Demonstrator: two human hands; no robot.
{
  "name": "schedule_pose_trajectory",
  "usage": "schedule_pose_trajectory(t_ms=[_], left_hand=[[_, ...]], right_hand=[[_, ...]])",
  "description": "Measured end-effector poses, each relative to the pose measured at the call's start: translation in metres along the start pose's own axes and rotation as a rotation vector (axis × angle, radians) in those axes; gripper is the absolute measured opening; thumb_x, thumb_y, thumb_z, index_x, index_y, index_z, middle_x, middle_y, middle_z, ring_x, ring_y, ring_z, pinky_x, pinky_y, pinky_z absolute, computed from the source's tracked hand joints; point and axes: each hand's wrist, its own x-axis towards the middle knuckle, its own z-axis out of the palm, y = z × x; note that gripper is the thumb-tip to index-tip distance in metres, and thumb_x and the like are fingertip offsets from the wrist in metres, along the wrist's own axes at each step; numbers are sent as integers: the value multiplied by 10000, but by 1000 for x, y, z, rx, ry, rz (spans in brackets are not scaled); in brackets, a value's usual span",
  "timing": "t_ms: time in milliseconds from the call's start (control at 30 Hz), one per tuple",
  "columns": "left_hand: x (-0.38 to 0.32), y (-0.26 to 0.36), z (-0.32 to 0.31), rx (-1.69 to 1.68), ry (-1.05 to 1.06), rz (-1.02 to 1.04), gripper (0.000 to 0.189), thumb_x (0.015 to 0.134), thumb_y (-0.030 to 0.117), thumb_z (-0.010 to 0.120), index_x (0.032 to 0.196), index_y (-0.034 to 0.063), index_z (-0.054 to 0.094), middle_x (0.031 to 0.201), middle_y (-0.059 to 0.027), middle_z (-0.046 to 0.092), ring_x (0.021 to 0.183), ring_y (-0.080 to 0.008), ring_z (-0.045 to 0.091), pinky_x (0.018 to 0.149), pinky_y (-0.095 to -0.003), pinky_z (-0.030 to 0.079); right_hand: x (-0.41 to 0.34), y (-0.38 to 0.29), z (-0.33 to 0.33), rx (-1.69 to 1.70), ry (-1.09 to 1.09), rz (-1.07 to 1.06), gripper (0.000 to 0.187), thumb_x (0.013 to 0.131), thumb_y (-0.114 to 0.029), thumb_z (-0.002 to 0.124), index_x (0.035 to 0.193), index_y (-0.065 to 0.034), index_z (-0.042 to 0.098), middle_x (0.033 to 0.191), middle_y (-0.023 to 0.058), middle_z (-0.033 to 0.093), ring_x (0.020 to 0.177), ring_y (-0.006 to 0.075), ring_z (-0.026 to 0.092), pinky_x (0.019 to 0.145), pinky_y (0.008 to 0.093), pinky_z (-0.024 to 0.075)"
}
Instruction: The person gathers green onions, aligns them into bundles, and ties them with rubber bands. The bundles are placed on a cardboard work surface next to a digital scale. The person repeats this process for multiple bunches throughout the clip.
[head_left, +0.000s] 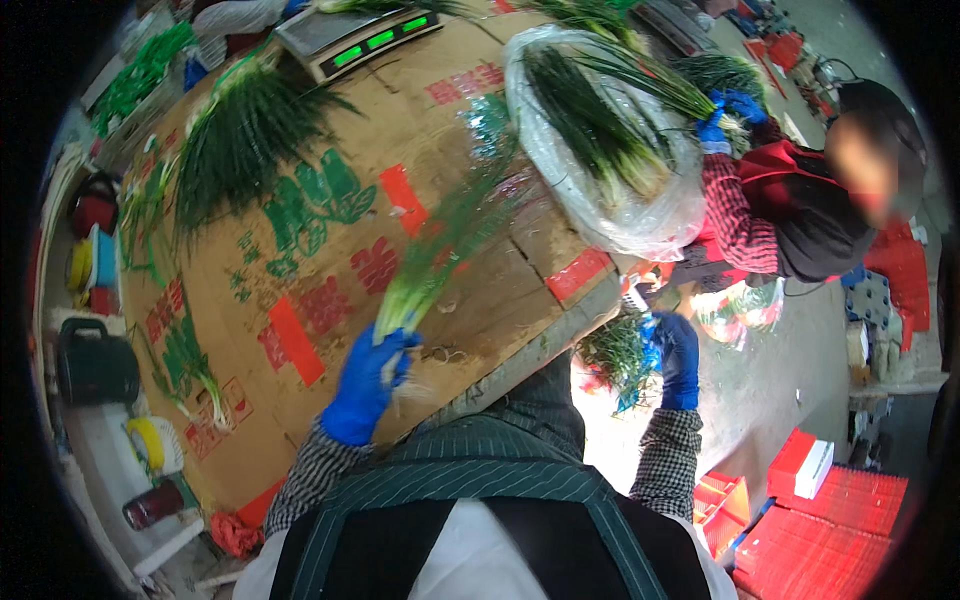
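My left hand, in a blue glove, grips the white root end of a bunch of green onions over the cardboard-covered table. The bunch's green tops point away and to the right, blurred. My right hand, also gloved in blue, is beyond the table's edge at the right, its fingers near a bit of blue and white material; whether it holds anything is unclear. Below and beside it lies a heap of green trimmings. A clear plastic bag with green onions lies at the far right of the table.
Another person in blue gloves holds green onions at the right. A digital scale and a large onion pile are at the back. Loose onions lie at left. Red crates stand at lower right.
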Motion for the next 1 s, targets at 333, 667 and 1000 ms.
schedule_pose_trajectory(t_ms=[333, 667, 1000], left_hand=[[-17, 28, -86, 52, 419, 461, 400, 893, 197, 525, 1243, 21, 448, 965, -69, 586, 709, -88, 540, 573, -215, 438], [-21, 2, -71, 595, 583, 655, 379, 880, 113, 522, 1242, 28, 450, 1209, -112, 496, 1083, -204, 488, 915, -321, 391], [55, -35, 29, 43, -182, 158, 343, 916, 187, 448, 1228, 48, 477, 1094, -72, 561, 962, -171, 555, 826, -274, 454]], right_hand=[[81, 9, 13, -426, 86, -320, 292, 795, -96, 617, 1064, 9, 573, 976, 95, 622, 898, 146, 574, 785, 266, 450], [180, -15, 169, -438, -25, -104, 337, 778, -248, 628, 979, 21, 594, 883, 136, 637, 796, 195, 603, 688, 311, 478], [-35, 40, 253, 163, -629, 420, 263, 872, -177, 543, 1056, 11, 553, 974, 89, 608, 855, 164, 592, 746, 284, 490]])
